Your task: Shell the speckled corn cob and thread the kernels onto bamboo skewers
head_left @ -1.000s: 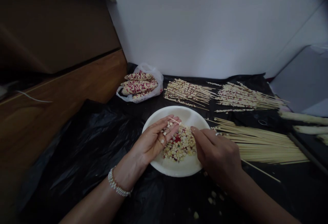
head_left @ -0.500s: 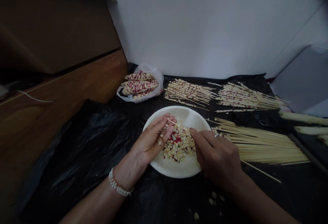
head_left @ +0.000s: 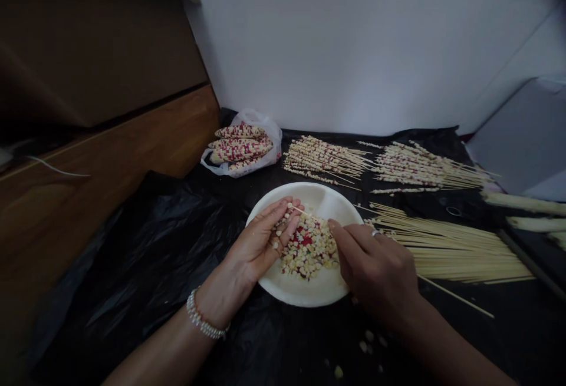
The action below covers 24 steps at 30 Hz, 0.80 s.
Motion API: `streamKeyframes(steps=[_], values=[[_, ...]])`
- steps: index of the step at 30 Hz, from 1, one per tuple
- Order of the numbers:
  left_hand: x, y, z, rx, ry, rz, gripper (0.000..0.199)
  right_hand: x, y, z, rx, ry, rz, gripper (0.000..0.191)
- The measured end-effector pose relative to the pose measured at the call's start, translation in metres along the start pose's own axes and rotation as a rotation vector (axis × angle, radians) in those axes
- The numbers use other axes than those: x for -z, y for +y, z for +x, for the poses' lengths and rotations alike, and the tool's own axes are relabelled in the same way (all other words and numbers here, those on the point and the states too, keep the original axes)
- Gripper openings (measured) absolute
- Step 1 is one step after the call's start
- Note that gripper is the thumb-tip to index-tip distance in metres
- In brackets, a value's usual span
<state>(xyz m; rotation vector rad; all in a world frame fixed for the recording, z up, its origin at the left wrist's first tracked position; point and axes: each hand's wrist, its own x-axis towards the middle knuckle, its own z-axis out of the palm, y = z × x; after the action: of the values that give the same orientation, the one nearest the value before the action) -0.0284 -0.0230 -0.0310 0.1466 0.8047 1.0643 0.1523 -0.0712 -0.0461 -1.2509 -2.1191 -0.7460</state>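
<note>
A white bowl (head_left: 300,294) holds loose pale and dark red corn kernels (head_left: 309,253). Over its left side is my left hand (head_left: 260,241), palm up with fingers curled around several kernels; its fingertips are at the tip of a thin stick (head_left: 303,211), where a kernel sits. My right hand (head_left: 371,262), with a ring on one finger, is closed on the stick over the bowl's right rim. The stick's other end (head_left: 460,297) sticks out behind this hand to the lower right.
Speckled corn cobs (head_left: 242,145) lie in a plastic bag (head_left: 275,132). Kernel-covered skewers form two piles (head_left: 325,159) (head_left: 411,165) behind the bowl. Bare sticks (head_left: 460,250) and stripped cobs (head_left: 526,204) are at the right. Black plastic (head_left: 154,256) covers the surface; loose kernels (head_left: 369,339) lie in front.
The stick's rear end reaches slightly farther to the lower right. A kernel now shows at its tip by my left fingertips. Both hands stay almost in place.
</note>
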Motion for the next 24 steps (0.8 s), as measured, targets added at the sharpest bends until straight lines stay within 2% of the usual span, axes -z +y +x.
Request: streamKeyframes(steps=[5, 17, 20, 24], values=[[0.0025, -0.001, 0.0025, -0.123, -0.029, 0.064, 0.019, 0.002, 0.0001, 0.002, 0.018, 0.022, -0.011, 0.026], [0.0023, -0.0042, 0.0035, -0.204, -0.033, 0.19, 0.015, 0.0002, -0.0039, -0.0005, 0.011, 0.022, 0.008, 0.026], [0.0014, -0.0033, 0.0028, -0.207, -0.023, 0.205, 0.015, -0.0002, -0.0044, -0.0007, 0.009, 0.03, 0.007, 0.026], [0.0028, -0.0014, 0.0038, -0.124, -0.041, 0.168, 0.02, -0.0001, -0.0039, 0.0006, 0.005, 0.036, 0.04, 0.026]])
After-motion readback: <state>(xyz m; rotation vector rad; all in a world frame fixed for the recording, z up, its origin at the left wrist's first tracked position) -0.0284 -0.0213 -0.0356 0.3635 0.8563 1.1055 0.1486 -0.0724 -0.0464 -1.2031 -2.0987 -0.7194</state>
